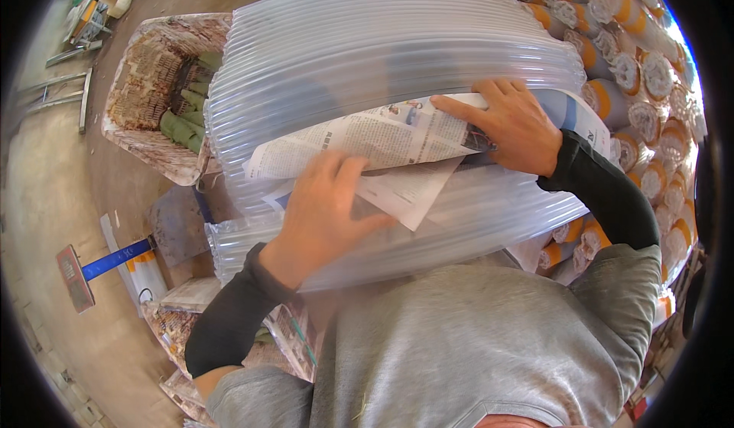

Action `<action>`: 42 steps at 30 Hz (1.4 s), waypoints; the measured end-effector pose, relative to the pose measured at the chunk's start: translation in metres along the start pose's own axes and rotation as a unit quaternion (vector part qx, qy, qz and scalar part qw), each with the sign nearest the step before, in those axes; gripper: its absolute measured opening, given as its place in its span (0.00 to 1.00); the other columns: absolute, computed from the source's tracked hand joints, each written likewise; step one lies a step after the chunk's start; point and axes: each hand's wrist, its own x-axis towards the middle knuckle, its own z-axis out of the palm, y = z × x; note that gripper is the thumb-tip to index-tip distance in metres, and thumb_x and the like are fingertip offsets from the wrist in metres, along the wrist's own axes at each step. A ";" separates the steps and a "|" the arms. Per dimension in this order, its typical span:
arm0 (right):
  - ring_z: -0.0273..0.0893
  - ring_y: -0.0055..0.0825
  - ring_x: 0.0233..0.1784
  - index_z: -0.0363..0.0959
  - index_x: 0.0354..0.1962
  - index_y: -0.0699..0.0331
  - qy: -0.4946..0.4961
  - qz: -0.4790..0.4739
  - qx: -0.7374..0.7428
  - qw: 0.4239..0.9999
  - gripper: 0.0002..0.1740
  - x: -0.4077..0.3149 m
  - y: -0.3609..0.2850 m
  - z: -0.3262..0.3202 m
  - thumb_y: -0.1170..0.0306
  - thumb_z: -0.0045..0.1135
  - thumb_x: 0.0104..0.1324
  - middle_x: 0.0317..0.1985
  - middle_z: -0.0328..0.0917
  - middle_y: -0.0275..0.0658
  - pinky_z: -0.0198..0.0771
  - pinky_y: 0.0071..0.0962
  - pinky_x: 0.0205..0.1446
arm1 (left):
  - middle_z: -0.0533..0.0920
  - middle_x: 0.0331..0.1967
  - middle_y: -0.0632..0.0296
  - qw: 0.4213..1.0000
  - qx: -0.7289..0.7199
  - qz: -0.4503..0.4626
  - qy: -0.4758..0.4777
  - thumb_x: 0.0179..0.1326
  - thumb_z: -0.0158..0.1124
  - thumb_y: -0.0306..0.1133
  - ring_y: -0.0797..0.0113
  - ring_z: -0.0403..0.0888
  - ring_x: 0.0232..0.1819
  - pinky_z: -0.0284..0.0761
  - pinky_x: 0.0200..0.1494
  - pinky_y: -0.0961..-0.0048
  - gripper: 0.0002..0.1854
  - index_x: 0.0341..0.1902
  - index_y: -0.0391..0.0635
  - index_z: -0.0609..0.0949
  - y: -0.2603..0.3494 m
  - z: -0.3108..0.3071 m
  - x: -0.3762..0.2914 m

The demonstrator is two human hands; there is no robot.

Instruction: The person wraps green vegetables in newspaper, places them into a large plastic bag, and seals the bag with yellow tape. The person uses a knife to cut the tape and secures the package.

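Note:
A printed newspaper sheet (367,135), partly folded or rolled over, lies slantwise on a bed of ribbed clear plastic (367,20). My right hand (512,127) holds the newspaper at its right part, with the thumb low and the fingers over the upper edge. At the lower left edge is my left hand (324,213), slightly blurred, its fingers spread and its thumb pointing right. Those fingertips overlap the paper; whether they touch it I cannot tell. A loose paper corner (416,204) pokes out below the fold, between the hands.
Left of the plastic stands a stained plastic basket (143,61) with green bundles (182,131) in it. A blue post (117,260) with a display head juts out lower left. Many plastic-wrapped rolls with orange bands (654,75) are piled at right. A metal frame (86,101) lies farther left.

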 end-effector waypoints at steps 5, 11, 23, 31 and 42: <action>0.73 0.43 0.47 0.67 0.74 0.39 0.038 -0.033 -0.018 0.999 0.51 -0.003 -0.008 0.014 0.73 0.74 0.51 0.42 0.73 0.45 0.67 0.39 0.49 | 0.78 0.58 0.42 0.994 -0.039 -0.069 -0.073 0.56 0.79 0.49 0.39 0.77 0.58 0.75 0.62 0.53 0.38 0.64 0.35 0.79 0.006 0.006 -0.020; 0.72 0.43 0.46 0.68 0.73 0.40 0.006 -0.036 0.029 0.999 0.50 -0.024 -0.011 0.017 0.71 0.75 0.51 0.43 0.72 0.44 0.67 0.39 0.49 | 0.79 0.57 0.42 0.996 -0.030 -0.040 -0.070 0.61 0.75 0.49 0.40 0.78 0.58 0.76 0.62 0.55 0.35 0.64 0.35 0.80 0.006 0.014 -0.035; 0.75 0.39 0.45 0.66 0.73 0.51 0.076 -0.034 0.027 0.996 0.39 -0.034 -0.006 0.040 0.58 0.64 0.65 0.42 0.76 0.42 0.68 0.41 0.48 | 0.77 0.63 0.38 0.991 0.123 0.036 0.028 0.59 0.74 0.58 0.36 0.76 0.62 0.72 0.65 0.49 0.45 0.70 0.36 0.76 -0.005 -0.002 0.007; 0.76 0.40 0.50 0.62 0.75 0.51 0.120 0.004 0.047 0.992 0.45 -0.044 -0.003 0.045 0.59 0.69 0.61 0.47 0.76 0.42 0.69 0.40 0.50 | 0.72 0.66 0.35 0.986 0.125 0.003 -0.108 0.65 0.63 0.67 0.35 0.69 0.68 0.62 0.71 0.45 0.53 0.79 0.35 0.64 -0.023 0.034 0.029; 0.75 0.41 0.50 0.68 0.71 0.50 0.084 0.043 0.050 0.994 0.48 -0.072 0.005 0.039 0.63 0.76 0.51 0.49 0.75 0.42 0.69 0.41 0.51 | 0.79 0.52 0.38 0.992 0.096 0.030 -0.079 0.53 0.77 0.56 0.35 0.75 0.52 0.70 0.55 0.46 0.50 0.69 0.30 0.71 -0.030 0.033 0.013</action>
